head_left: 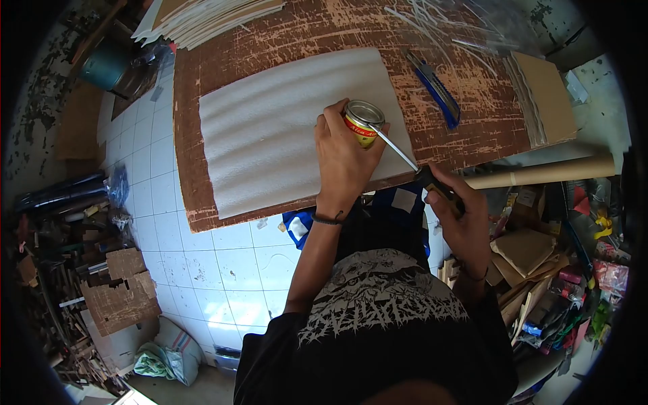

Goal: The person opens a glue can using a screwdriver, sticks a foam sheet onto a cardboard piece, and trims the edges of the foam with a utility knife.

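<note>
A small round tin can with a yellow and red label stands over the white foam sheet. My left hand wraps around it from the near left side, fingers closed on its wall. In my right hand is a screwdriver, its dark handle inside my closed fingers. The metal shaft points up and left, and its tip touches the rim of the can's lid. Whether the tip is under the lid edge I cannot tell.
A blue box cutter lies on the scratched brown tabletop right of the foam. Clear plastic strips and a cardboard piece lie farther right. A cardboard tube sticks out near the right edge. Stacked sheets sit back left.
</note>
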Tool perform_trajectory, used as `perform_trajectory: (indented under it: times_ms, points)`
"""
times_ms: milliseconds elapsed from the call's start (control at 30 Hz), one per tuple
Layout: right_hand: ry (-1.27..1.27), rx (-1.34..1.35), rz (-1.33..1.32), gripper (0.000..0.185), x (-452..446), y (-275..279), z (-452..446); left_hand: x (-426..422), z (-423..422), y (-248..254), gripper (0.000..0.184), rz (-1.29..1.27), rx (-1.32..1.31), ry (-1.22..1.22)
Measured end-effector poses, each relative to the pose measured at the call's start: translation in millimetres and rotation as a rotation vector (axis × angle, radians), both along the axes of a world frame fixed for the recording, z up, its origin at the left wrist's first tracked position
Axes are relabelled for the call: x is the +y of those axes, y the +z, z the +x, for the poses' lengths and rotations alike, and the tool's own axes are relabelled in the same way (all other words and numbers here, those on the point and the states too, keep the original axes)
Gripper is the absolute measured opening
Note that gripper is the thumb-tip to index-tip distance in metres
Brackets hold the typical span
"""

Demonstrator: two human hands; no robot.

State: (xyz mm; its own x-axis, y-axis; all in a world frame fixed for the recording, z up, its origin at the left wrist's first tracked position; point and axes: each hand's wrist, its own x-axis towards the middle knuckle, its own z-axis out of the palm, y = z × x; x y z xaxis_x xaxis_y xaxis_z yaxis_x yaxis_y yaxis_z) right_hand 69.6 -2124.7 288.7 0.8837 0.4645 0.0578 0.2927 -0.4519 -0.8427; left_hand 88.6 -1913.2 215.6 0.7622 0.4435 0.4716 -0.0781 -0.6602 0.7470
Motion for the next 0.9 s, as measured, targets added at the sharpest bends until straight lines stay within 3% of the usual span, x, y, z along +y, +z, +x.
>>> perform_trajectory:
  times_ms: [167,300,367,500,600,733,833,900]
  points:
    - [-0.012,0.058,0.010,0.039,4.6,6.5,-7.5,-4.5,-0.3,0.0,0.071,-0.005,0.002,0.033]
    - [-0.036,0.171,0.094,0.040,9.2,-16.2,-13.6,-6.1,-1.2,2.7,0.071,-0.176,0.034,-0.007]
    - [0.001,0.148,0.070,0.040,14.9,-35.4,-14.8,-5.1,-1.0,0.9,0.072,-0.136,0.018,0.013]
    - [-0.043,0.294,0.313,0.042,19.7,-51.2,-19.4,-5.0,-3.7,0.8,0.071,-0.128,0.006,0.020]
    - [-0.291,0.073,0.484,0.041,7.7,-48.6,17.7,-0.9,-6.2,10.4,0.068,-0.163,0.052,0.021]
    - [-0.461,-0.456,0.004,0.041,-25.9,-46.7,119.5,2.2,-8.1,11.7,0.069,-0.092,-0.008,-0.019]
    - [-0.389,-0.758,-0.145,0.039,-56.0,-68.6,193.3,1.2,-7.6,8.4,0.077,-0.153,0.003,-0.054]
    - [-0.333,-0.650,-0.152,0.038,-58.5,-61.4,214.0,1.8,-6.7,7.7,0.074,-0.131,-0.022,-0.046]
